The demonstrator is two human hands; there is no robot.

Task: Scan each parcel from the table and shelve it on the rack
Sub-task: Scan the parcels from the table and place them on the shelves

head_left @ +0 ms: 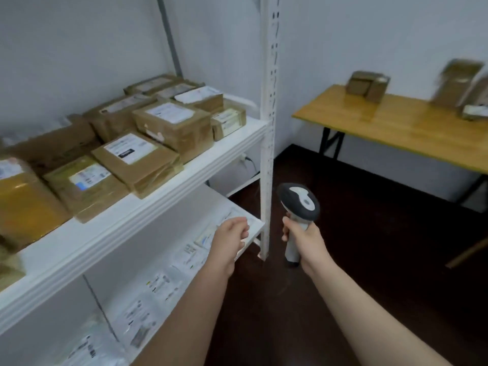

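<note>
My right hand [303, 237] grips the white handle of a barcode scanner [299, 202], its dark grey head pointing up, just right of the rack's front post [267, 128]. My left hand [231, 235] hangs empty with loosely curled fingers over the corner of the lower shelf [253, 233]. Several brown cardboard parcels [171, 122] with white labels fill the upper shelf [132, 215] of the white rack. On the wooden table [396, 128] at the right stand a small brown parcel [368, 85] and taller parcels [459, 83] at the frame edge, blurred.
The lower shelf holds several flat white mailers [163, 283] with labels. Dark floor [369, 247] lies open between rack and table. The table has black legs [331, 141]. A white wall stands behind both.
</note>
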